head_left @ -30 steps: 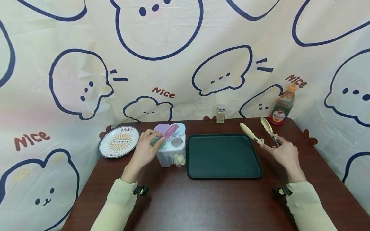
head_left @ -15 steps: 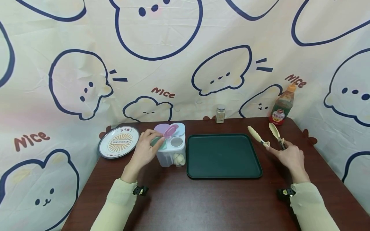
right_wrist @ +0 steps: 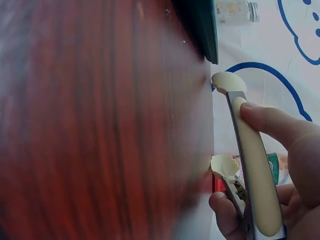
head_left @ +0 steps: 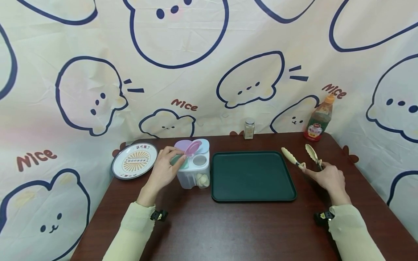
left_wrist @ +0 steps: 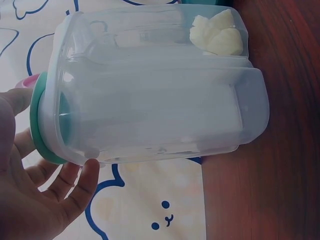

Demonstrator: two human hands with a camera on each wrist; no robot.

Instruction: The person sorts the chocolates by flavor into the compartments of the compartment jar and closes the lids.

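Tongs (head_left: 302,159), one pair, we pinch in our right hand (head_left: 326,177) right of one tray (head_left: 253,176); our left hand (head_left: 163,170) grips one container (head_left: 195,170) left of it, holding pale chunks (head_left: 202,179).

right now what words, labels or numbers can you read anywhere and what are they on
"Nice": printed in brown on the backdrop cloth, and again at the left and by the bottle.
Plate: red characters along the top rim, too small to read.
Sauce bottle: red label with a mark, too blurred to read.
Spice jar: label too small to read.
Clear container, green tray and tongs: no text visible.
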